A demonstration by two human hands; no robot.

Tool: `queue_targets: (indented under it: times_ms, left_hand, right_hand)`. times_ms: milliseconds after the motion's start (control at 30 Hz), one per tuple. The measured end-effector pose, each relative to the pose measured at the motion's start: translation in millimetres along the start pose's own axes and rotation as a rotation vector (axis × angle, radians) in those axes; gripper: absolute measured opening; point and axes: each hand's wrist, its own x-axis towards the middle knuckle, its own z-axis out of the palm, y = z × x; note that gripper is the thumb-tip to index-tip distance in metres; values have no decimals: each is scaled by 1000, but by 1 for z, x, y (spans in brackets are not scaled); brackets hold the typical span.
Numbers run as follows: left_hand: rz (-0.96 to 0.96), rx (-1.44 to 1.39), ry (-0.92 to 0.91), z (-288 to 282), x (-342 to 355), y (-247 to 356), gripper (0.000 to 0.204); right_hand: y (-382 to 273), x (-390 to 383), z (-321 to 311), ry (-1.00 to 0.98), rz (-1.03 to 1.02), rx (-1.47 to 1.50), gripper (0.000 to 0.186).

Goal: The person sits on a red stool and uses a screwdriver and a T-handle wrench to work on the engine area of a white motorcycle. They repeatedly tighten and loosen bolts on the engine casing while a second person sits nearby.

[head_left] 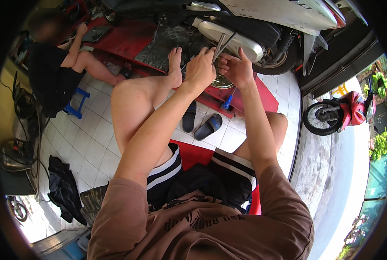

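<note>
My left hand [200, 69] is closed around a slim silver metal rod [220, 47], which points up and away from my fist. A thinner dark rod [229, 42] slants beside it and crosses between my hands; its lower end is hidden at my left fingers. Close to the rods, my right hand [238, 69] has its thumb raised apart and its fingers loosely curled, with nothing visible in the palm. Below my hands lies a round shiny metal dish [221, 82], partly covered by them. A blue-handled screwdriver [227, 102] is by the red platform's near edge.
A scooter [232, 34] stands on the red platform [267, 96] in front of me. Black slippers [208, 127] lie on the tiled floor [89, 143]. At left, another person [50, 65] sits on a blue stool [77, 104]. A red motorbike [354, 110] is parked outside at right.
</note>
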Motion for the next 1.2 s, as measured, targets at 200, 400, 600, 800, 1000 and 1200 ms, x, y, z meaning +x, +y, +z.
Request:
queue_targets:
  times_ms: [200, 400, 600, 800, 1000, 1200]
  left_hand:
    - [41, -2, -42, -6, -2, 4, 40]
    - [97, -111, -255, 5, -16, 15, 40]
    - [115, -245, -303, -2, -18, 21, 35]
    - [59, -284, -255, -8, -13, 30, 24]
    - [-13, -340, -302, 2, -8, 25, 14]
    - [9, -305, -658, 26, -7, -56, 12]
  right_hand:
    - [0, -2, -2, 16, -7, 10, 66]
    - [11, 1, -16, 198, 1, -347, 35]
    - [7, -20, -12, 286, 29, -430, 26]
    - [26, -29, -4, 354, -41, -436, 26]
    - [15, -43, 2, 365, -104, -471, 24]
    - [37, -56, 32, 107, 42, -530, 25]
